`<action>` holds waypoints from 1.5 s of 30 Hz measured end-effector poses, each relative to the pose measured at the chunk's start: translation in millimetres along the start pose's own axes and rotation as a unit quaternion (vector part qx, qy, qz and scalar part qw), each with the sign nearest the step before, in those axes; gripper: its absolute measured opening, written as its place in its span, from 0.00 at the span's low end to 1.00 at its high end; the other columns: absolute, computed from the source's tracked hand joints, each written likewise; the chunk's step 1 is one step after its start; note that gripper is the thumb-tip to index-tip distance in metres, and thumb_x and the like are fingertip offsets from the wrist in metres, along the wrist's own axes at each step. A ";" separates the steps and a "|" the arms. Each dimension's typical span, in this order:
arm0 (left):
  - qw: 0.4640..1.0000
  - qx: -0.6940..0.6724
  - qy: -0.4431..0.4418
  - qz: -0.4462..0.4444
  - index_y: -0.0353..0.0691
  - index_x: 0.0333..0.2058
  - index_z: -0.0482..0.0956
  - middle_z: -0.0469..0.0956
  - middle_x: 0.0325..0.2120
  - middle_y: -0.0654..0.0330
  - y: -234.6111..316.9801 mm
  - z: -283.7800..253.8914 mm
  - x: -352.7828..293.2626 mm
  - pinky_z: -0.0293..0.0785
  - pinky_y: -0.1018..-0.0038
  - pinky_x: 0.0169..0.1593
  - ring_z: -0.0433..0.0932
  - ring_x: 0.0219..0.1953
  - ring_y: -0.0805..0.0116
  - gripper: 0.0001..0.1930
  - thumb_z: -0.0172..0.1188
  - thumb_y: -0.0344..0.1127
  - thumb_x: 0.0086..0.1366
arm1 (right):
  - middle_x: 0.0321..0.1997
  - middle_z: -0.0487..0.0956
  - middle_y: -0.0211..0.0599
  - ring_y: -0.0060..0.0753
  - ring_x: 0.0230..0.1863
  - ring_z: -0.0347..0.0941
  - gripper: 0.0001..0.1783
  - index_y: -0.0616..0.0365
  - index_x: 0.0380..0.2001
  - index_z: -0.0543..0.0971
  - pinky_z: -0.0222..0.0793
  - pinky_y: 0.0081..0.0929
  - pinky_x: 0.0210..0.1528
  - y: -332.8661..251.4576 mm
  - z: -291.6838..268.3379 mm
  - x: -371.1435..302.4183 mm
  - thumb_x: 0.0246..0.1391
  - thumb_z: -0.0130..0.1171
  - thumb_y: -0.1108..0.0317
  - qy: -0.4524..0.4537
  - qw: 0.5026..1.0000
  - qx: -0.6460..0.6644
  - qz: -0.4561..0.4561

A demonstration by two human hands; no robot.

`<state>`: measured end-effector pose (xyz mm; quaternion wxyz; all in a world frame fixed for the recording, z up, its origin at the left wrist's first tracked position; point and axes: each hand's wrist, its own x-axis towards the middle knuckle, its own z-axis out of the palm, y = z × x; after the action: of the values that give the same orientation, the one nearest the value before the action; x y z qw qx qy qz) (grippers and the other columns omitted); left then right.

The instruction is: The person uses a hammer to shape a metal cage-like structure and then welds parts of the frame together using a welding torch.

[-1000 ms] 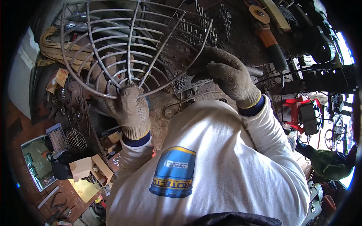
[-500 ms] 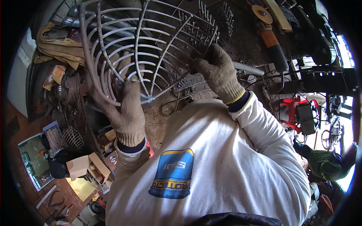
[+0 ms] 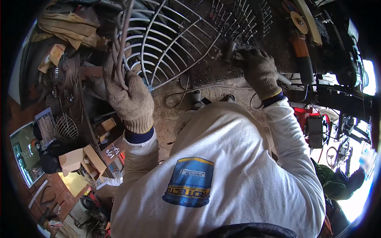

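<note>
My left hand (image 3: 131, 101), in a knitted work glove, is closed around the thick rim rods of a curved metal wire cage (image 3: 162, 49). The cage has long ribs crossed by rows of curved bars and stands tilted above the dark workbench. To the right, my gloved right hand (image 3: 260, 71) is closed on a hammer (image 3: 229, 51) with a thick dark head. Its pipe-like handle comes out past the wrist side of the glove. The fingers of this hand are partly in shadow.
Rows of upright metal pins (image 3: 248, 22) stand on the bench beyond my right hand. An orange and black angle grinder (image 3: 299, 49) lies at the right beside a wood strip (image 3: 308, 22). Cardboard boxes (image 3: 93, 160) sit at lower left. Another person (image 3: 333, 180) is at far right.
My right hand has let go of the cage's rim, moved right and taken hold of the hammer. The cage has turned in my left hand, its rim rods now nearly edge-on.
</note>
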<state>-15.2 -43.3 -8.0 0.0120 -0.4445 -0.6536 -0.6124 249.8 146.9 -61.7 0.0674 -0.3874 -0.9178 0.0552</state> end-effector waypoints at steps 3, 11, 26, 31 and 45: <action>0.990 0.124 -0.041 0.058 0.26 0.58 0.66 0.74 0.52 0.44 6.7 1.4 6.2 0.78 0.68 0.53 0.76 0.53 0.55 0.24 0.49 0.20 0.61 | 0.41 0.80 0.45 0.53 0.43 0.77 0.18 0.51 0.49 0.75 0.72 0.47 0.45 1.2 0.5 -10.1 0.60 0.54 0.55 -0.011 0.999 0.049 0.010; 0.965 0.226 -0.054 0.123 0.32 0.57 0.71 0.77 0.51 0.47 1.0 16.9 4.1 0.71 0.61 0.57 0.77 0.53 0.51 0.22 0.50 0.21 0.62 | 0.36 0.78 0.52 0.57 0.37 0.77 0.19 0.59 0.49 0.70 0.73 0.49 0.37 -67.5 -5.7 -7.1 0.63 0.52 0.57 -0.115 0.944 0.307 0.030; 0.934 0.322 -0.085 0.128 0.39 0.59 0.70 0.76 0.53 0.48 9.6 25.0 25.8 0.75 0.65 0.54 0.78 0.52 0.53 0.25 0.55 0.27 0.62 | 0.41 0.78 0.49 0.56 0.36 0.78 0.17 0.55 0.50 0.72 0.75 0.46 0.33 -90.1 9.6 19.8 0.62 0.53 0.58 -0.040 0.978 0.183 -0.097; 0.912 0.376 -0.117 0.111 0.43 0.58 0.70 0.78 0.46 0.46 20.8 32.0 39.2 0.79 0.61 0.46 0.80 0.45 0.48 0.27 0.58 0.29 0.59 | 0.41 0.78 0.49 0.56 0.37 0.78 0.19 0.57 0.53 0.72 0.76 0.44 0.34 -92.6 -1.5 21.7 0.61 0.55 0.61 -0.011 0.971 0.208 -0.121; 0.835 0.510 -0.154 0.136 0.48 0.64 0.64 0.80 0.45 0.50 44.2 47.3 65.7 0.76 0.54 0.43 0.76 0.32 0.56 0.32 0.58 0.33 0.58 | 0.39 0.78 0.49 0.52 0.34 0.77 0.17 0.63 0.47 0.72 0.76 0.40 0.34 -84.3 -20.3 28.4 0.57 0.59 0.67 0.049 0.964 0.217 -0.148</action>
<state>-3.6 25.8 51.9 0.2196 -0.5484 -0.7996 -0.1077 174.2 109.9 -26.5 0.2018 -0.2257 -0.9264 0.2237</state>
